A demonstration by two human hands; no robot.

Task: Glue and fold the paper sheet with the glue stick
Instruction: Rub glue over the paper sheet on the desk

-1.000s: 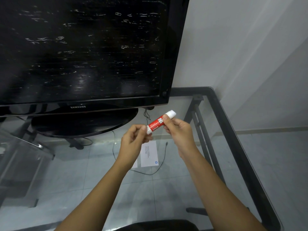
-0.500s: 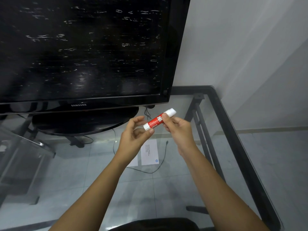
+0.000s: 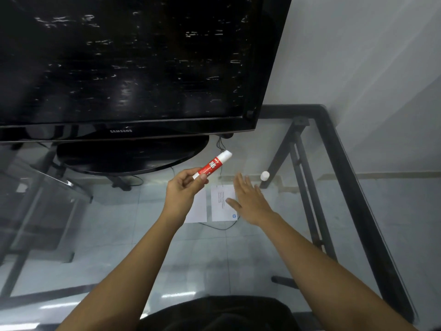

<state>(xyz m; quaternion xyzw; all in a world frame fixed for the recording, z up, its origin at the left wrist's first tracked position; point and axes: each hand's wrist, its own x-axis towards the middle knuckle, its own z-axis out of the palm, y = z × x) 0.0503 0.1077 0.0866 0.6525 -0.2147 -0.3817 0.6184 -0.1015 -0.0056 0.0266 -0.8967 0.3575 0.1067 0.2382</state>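
My left hand (image 3: pixel 183 187) is shut on the lower end of a red glue stick (image 3: pixel 212 166) with white ends, which points up and to the right above the glass table. Flat and open, with fingers spread, my right hand (image 3: pixel 248 201) hovers over the right edge of the white paper sheet (image 3: pixel 220 201), which has printed lines and a small blue logo. A second plain white panel (image 3: pixel 199 210) lies just left of it, partly hidden by my left wrist. A small white cap (image 3: pixel 265 175) rests on the glass, right of my right hand.
A large black television (image 3: pixel 133 68) on an oval stand (image 3: pixel 133 156) fills the back of the glass table (image 3: pixel 274 247). The table's black metal frame (image 3: pixel 353 199) runs along the right side. A thin cable (image 3: pixel 219 226) and the tiled floor show through the glass.
My right hand has let go of the glue stick and opened over the paper. The stick is now in my left hand alone. The white cap now sits on the glass.
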